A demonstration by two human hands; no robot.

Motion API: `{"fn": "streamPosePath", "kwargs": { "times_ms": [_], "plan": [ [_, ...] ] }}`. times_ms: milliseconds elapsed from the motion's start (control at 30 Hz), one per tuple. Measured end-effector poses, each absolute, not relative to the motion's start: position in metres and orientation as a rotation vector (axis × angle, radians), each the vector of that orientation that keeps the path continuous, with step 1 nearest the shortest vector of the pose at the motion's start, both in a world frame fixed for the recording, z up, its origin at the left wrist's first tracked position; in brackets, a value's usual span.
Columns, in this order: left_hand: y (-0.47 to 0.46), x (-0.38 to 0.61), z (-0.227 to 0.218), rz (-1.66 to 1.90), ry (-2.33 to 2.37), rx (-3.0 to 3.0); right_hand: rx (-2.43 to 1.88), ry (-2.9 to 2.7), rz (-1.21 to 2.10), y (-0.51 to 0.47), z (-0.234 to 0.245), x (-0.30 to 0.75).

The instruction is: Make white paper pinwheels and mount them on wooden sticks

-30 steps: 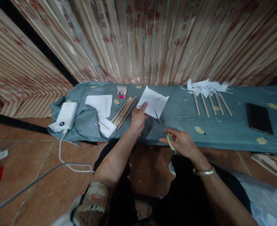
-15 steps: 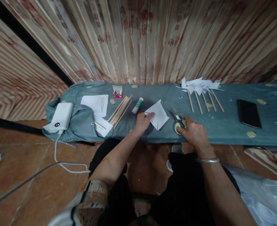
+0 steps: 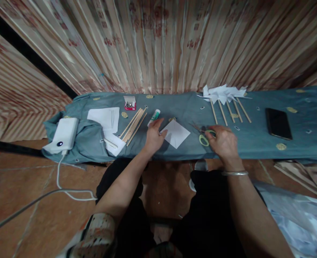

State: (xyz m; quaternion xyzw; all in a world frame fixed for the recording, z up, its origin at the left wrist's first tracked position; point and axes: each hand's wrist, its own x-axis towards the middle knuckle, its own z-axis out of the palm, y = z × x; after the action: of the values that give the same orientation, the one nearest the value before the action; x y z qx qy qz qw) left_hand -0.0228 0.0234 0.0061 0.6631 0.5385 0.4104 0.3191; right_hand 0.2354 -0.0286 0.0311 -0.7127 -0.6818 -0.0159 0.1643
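A white paper square (image 3: 176,133) lies flat on the blue-grey cloth (image 3: 180,105). My left hand (image 3: 154,134) rests at its left edge with fingers spread, reaching toward a green-capped glue stick (image 3: 154,116). My right hand (image 3: 223,140) lies over the green handles of the scissors (image 3: 203,136), which rest on the cloth right of the paper; its fingers curl loosely over them. A metal bangle (image 3: 234,173) circles my right wrist.
A bundle of wooden sticks (image 3: 133,124), white sheets (image 3: 104,117), a small red box (image 3: 129,104) and a white power bank (image 3: 64,132) with cable sit at left. Several paper pinwheels on sticks (image 3: 225,98) and a black phone (image 3: 278,123) lie at right. Striped curtain behind.
The paper went from held up to flat on the cloth. My right hand carried the scissors to the cloth and laid them down. My left hand let go of the paper and moved toward the glue stick.
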Motion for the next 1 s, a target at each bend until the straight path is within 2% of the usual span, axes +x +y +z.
{"fn": "streamPosePath", "kwargs": {
  "times_ms": [167,333,1000],
  "plan": [
    [0.005,-0.025,0.007,0.752,1.309,2.292,-1.791,-2.023,0.015,-0.022,0.024,0.188],
    [-0.003,-0.014,0.001,0.513,1.292,2.48,-1.61,-2.283,0.005,-0.022,0.011,0.144],
    [-0.008,-0.037,0.005,0.415,1.375,2.605,-1.668,-2.363,-0.082,-0.033,0.005,0.156]
  ]
}}
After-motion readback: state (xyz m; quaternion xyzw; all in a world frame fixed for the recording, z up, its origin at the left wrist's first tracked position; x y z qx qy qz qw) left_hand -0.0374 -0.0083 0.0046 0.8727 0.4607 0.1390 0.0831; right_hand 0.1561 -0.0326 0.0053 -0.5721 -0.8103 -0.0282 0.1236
